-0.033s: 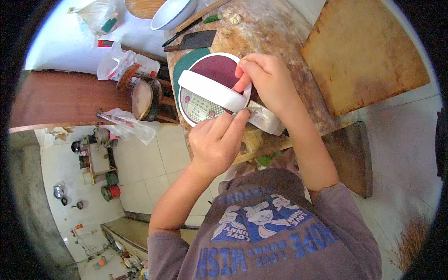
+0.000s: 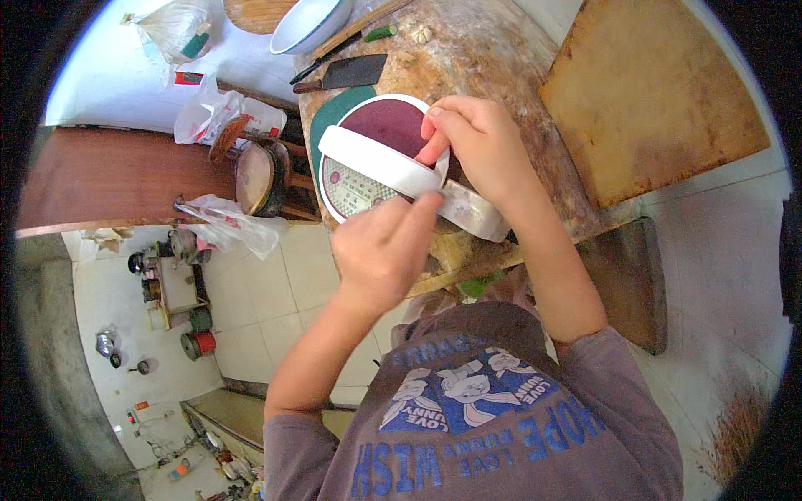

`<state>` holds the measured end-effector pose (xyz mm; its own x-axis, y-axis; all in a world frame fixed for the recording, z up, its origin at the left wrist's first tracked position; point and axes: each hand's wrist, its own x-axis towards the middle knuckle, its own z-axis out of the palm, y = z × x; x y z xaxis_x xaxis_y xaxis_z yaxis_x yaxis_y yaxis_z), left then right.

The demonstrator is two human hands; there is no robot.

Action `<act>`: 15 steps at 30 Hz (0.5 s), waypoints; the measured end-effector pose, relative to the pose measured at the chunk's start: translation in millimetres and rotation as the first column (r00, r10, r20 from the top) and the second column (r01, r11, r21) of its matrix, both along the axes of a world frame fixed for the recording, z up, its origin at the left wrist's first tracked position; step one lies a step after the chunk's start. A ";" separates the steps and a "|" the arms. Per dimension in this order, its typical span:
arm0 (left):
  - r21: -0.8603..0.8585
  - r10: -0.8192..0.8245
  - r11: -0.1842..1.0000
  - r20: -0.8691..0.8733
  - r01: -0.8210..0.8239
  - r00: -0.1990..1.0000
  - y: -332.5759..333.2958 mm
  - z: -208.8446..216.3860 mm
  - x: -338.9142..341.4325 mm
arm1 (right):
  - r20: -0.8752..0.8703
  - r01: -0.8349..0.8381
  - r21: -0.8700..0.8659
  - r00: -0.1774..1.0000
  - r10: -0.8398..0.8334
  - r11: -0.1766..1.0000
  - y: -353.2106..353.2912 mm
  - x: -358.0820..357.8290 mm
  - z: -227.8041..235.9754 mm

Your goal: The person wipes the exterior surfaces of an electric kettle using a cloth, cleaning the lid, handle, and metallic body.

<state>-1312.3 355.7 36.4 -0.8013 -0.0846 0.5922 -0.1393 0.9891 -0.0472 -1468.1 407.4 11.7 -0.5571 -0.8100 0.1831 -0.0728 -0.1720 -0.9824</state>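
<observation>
A round, white-rimmed object (image 2: pixel 359 191) tilts above the near edge of the worktop. Its face is part dark red, part silvery checked pattern, and a wide white band (image 2: pixel 368 158) crosses it; its kind I cannot tell. My right hand (image 2: pixel 480 146) pinches the rim at the right side, thumb and forefinger pressed together. At the lower right end of the band is my left hand (image 2: pixel 380 250), its fingers curled and slightly blurred. Whatever its fingertips grip is hidden. A pale box-shaped thing (image 2: pixel 474 212) lies beside both hands at the worktop's edge.
Beyond the object lie a teal round mat (image 2: pixel 344 102), a cleaver (image 2: pixel 355 72), a green vegetable piece (image 2: pixel 381 32), a garlic bulb (image 2: pixel 421 35) and a white basin (image 2: pixel 311 25) on the stained worktop (image 2: pixel 476 63). A round stool (image 2: pixel 257 178) and plastic bags (image 2: pixel 238 224) stand left.
My left hand has shifted slightly left, and its fingers have curled in more at the end of the band. The right hand keeps its pinch on the rim.
</observation>
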 end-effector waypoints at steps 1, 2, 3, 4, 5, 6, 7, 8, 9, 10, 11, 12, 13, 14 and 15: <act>0.006 0.031 1.000 -0.062 -0.031 0.998 -11.7 6.7 -2.2 | -0.008 0.013 -0.005 1.000 -0.013 1.000 0.8 0.5 0.2; 0.013 0.062 0.998 -0.124 -0.061 0.990 -17.2 12.4 -4.0 | -0.007 0.017 0.001 1.000 -0.017 1.000 1.2 0.7 -0.7; 0.150 0.155 0.979 -0.080 -0.142 0.985 -9.8 16.1 -3.6 | -0.007 0.021 0.008 1.000 -0.021 1.000 1.2 0.8 -1.9; 0.124 0.130 0.985 -0.049 -0.123 0.990 -5.2 12.0 -3.0 | -0.014 0.023 0.008 1.000 -0.023 1.000 -0.1 0.6 -1.1; 0.100 0.106 0.990 -0.016 -0.104 0.994 -0.9 4.7 -2.4 | 0.003 0.014 0.012 1.000 -0.014 1.000 -0.2 1.0 0.0; 0.076 0.084 0.994 0.016 -0.085 0.996 3.2 0.3 -2.6 | 0.020 0.004 0.016 1.000 -0.004 1.000 0.6 1.7 1.1; 0.085 0.044 0.995 0.080 -0.051 0.996 7.6 -0.1 -3.6 | 0.038 -0.007 0.022 0.999 0.006 1.000 1.6 1.8 1.3; 0.079 0.046 0.995 0.072 -0.052 0.996 5.8 2.1 -4.1 | 0.039 -0.007 0.011 0.999 0.007 1.000 1.3 1.5 0.4; 0.074 0.049 0.996 0.064 -0.053 0.997 1.6 5.3 -4.9 | 0.040 -0.007 0.000 0.999 0.007 1.000 0.5 1.1 -1.4; 0.070 0.047 0.996 0.059 -0.051 0.997 -1.8 8.6 -5.2 | 0.044 -0.004 -0.009 0.999 0.004 1.000 0.3 0.6 -3.1; 0.052 0.105 0.993 0.048 -0.108 0.993 -3.9 12.1 -4.4 | 0.028 0.005 -0.020 1.000 -0.004 1.000 0.1 -0.1 -3.8; 0.062 0.164 0.984 0.014 -0.164 0.986 -6.5 19.2 -8.8 | 0.013 0.013 -0.032 1.000 -0.013 0.999 0.0 -0.8 -4.4; 0.100 0.205 0.974 -0.029 -0.201 0.978 -6.7 21.9 -14.1 | -0.003 0.021 -0.042 1.000 -0.021 0.999 -0.2 -0.8 -4.9; 0.140 0.246 0.962 -0.070 -0.235 0.967 -5.1 22.0 -18.4 | 0.006 0.023 -0.026 1.000 -0.023 0.999 -0.1 0.0 -4.5; 0.104 0.232 0.968 -0.002 -0.230 0.973 -1.1 20.1 -19.0 | 0.014 0.026 -0.010 1.000 -0.026 1.000 0.2 1.2 -3.5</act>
<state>-1331.3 354.6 56.4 -0.7448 -0.3271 0.5816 -0.3645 0.9295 0.0559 -1466.9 407.6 8.2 -0.5803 -0.7935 0.1832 -0.0636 -0.1801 -0.9816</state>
